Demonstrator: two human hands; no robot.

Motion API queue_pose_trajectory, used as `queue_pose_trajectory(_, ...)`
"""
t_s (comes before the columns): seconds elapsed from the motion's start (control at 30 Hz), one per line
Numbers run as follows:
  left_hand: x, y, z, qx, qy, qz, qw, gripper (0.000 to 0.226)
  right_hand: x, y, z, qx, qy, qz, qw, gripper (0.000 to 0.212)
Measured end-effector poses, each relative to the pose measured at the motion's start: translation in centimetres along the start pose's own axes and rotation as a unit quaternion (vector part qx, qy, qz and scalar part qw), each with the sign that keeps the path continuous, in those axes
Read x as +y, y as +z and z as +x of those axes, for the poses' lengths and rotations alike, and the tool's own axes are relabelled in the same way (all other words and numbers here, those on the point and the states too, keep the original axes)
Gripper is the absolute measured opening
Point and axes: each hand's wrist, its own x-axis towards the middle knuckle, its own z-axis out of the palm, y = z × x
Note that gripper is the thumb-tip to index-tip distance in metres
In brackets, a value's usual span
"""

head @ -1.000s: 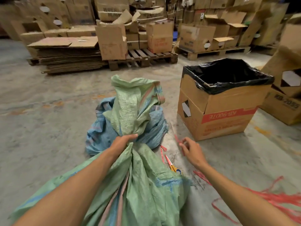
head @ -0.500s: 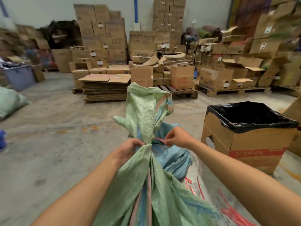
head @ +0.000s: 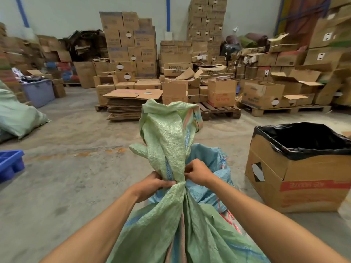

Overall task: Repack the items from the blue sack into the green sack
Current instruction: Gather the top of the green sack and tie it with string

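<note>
At far left a blue plastic crate sits on the concrete floor. The left hand has its grip closed around the gathered neck of the green sack, which stands in the foreground with its loose top rising above the bunched point. The right hand pinches the same neck from the other side, fingers closed on it. The blue sack lies crumpled just behind. Right of it stands a cardboard box lined with black plastic.
</note>
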Motion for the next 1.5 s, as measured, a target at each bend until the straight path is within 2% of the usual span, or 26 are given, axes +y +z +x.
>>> queue_pose_trajectory(0.13,0.7,0.6,0.0,0.03,0.024,0.076,0.996,0.049,0.2,0.0,0.2,-0.007,0.0,0.009,1.0,0.012)
queue_pose_trajectory(0.37,0.8,0.3,0.3,0.034,0.051,0.11,0.992,0.055,0.4,-0.3,-0.3,-0.02,0.013,0.078,0.997,0.013)
queue_pose_trajectory(0.57,0.7,0.2,0.6,0.092,0.087,0.078,0.989,0.047,0.4,-0.1,-0.6,-0.046,0.046,0.17,0.983,0.017)
queue_pose_trajectory(0.67,0.5,0.2,0.7,0.086,0.078,0.069,0.991,0.049,0.4,0.1,-0.6,-0.054,0.063,0.207,0.975,0.02)
queue_pose_trajectory(0.8,0.5,-0.1,1.1,0.082,0.07,0.155,0.982,0.044,1.0,0.4,0.0,-0.032,0.063,0.153,0.986,0.017)
queue_pose_trajectory(0.93,0.3,-0.7,1.4,0.128,0.05,0.261,0.956,0.041,1.1,0.3,0.4,-0.021,0.048,0.1,0.994,0.016)
queue_pose_trajectory(1.1,-0.2,-0.8,2.2,0.18,0.029,0.322,0.929,0.03,1.0,0.3,0.8,0.004,0.035,0.021,0.999,0.019)
queue_pose_trajectory(1.23,-0.4,-0.9,2.8,0.242,-0.002,0.371,0.896,0.038,1.2,0.1,0.9,-0.003,0.037,-0.017,0.999,0.023)
queue_pose_trajectory(1.4,-0.1,-1.0,2.6,0.266,-0.026,0.437,0.859,0.048,1.6,-0.5,0.7,-0.043,0.025,0.018,0.999,0.019)
queue_pose_trajectory(1.5,0.1,-0.7,2.1,0.25,-0.051,0.512,0.82,0.054,1.9,-0.5,0.3,-0.061,0.025,0.036,0.997,0.019)
